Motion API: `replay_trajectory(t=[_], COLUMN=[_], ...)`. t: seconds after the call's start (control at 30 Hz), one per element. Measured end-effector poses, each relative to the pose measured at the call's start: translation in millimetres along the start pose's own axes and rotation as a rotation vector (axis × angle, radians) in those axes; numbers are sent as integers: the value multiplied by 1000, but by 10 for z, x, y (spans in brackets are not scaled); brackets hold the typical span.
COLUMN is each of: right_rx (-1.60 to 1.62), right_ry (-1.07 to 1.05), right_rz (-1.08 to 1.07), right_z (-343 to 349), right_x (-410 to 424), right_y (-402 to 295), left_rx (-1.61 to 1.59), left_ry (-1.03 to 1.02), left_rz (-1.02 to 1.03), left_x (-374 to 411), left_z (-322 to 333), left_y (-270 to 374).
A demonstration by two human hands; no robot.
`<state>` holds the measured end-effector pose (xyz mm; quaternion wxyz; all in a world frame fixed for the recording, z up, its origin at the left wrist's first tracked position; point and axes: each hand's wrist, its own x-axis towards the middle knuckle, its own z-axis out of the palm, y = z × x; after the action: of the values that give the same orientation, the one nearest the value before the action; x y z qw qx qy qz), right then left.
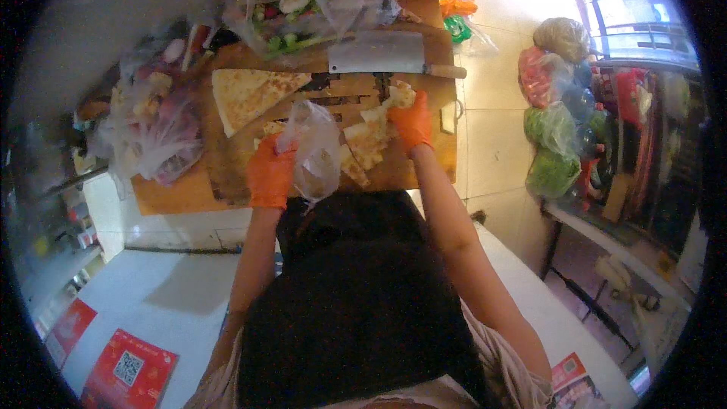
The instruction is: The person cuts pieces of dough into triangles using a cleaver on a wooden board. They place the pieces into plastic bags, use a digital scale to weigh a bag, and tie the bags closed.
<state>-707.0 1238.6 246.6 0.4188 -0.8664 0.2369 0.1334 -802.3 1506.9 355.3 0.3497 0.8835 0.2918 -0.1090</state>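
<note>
Both hands wear orange gloves over a wooden cutting board. My left hand grips the edge of a clear plastic bag, which hangs at the board's near edge. My right hand holds a piece of browned flatbread between thumb and fingers. Cut flatbread pieces lie between the hands, partly behind the bag. A large flatbread wedge rests at the board's left. Beyond the hands lies a cleaver, its wooden handle pointing right.
Plastic bags with vegetables stand at the back of the board. More filled bags crowd its left side. Orange and green bags lie past its back right corner. Bagged greens and bottles stand farther right.
</note>
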Motion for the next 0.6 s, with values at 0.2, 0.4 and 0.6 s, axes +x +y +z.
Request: replay_trajectory(t=[0.2, 0.4, 0.6], right_rx=[553, 1064, 1148], right_ry=[34, -74, -720], right_rz=[-5, -130, 147], right_z=[-371, -829, -610], right_x=[33, -547, -1173], right_y=[180, -498, -514], left_rx=[-106, -207, -522], left_ry=[11, 13, -220], left_rz=[124, 319, 199], left_x=[49, 196, 194], left_z=[153, 637, 802], left_y=[202, 60, 196])
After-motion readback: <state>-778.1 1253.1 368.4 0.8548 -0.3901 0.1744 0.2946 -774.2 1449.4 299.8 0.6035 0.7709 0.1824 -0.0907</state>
